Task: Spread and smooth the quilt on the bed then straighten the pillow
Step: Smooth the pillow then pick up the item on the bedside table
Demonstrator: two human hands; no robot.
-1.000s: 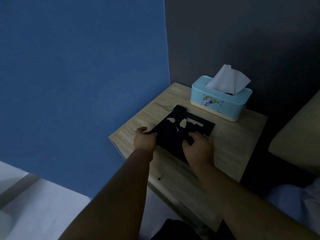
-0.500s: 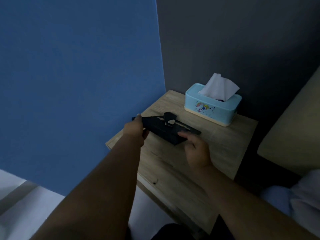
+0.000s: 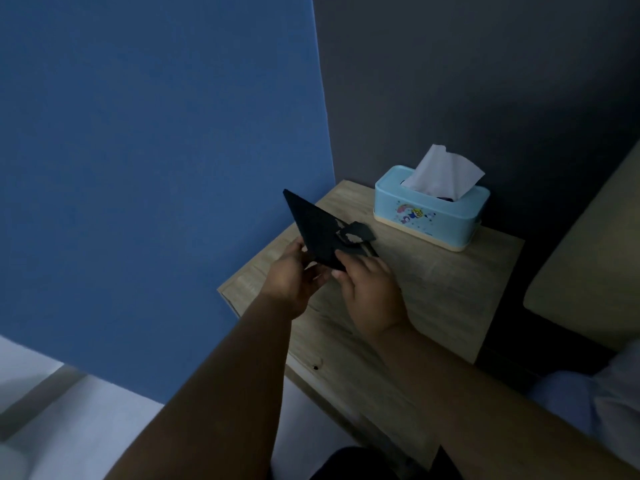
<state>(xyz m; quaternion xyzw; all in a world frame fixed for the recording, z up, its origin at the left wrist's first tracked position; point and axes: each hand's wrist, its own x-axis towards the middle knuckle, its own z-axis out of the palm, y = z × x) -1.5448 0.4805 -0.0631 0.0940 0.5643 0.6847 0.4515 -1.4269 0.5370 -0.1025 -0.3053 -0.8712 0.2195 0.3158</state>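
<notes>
Quilt work has not begun, as far as I can judge: no quilt is plainly in sight, and no pillow that I can be sure of. Both hands are busy with another thing. The left hand [image 3: 294, 275] grips a flat dark object [image 3: 318, 233] from below at its near edge, fingers curled round it. The right hand [image 3: 370, 292] pinches the near corner of the same object, so the two hands are close together. The object is tilted, one corner pointing up and away from the hands, and it is lifted off the wooden bedside table [image 3: 450, 299] that lies under both hands. What the object is I cannot tell in this dim light. Beyond the right hand, at the far side of the table, stands a light blue tissue box [image 3: 429, 216] with a white tissue [image 3: 445, 174] sticking up. Far to the right of the right hand there is a beige padded shape [image 3: 588, 271], maybe part of the bed; I cannot say. Beside the right forearm some pale fabric [image 3: 588, 400] shows, bedding or clothing. So I judge that all the task remains: spreading, smoothing, then the pillow.
</notes>
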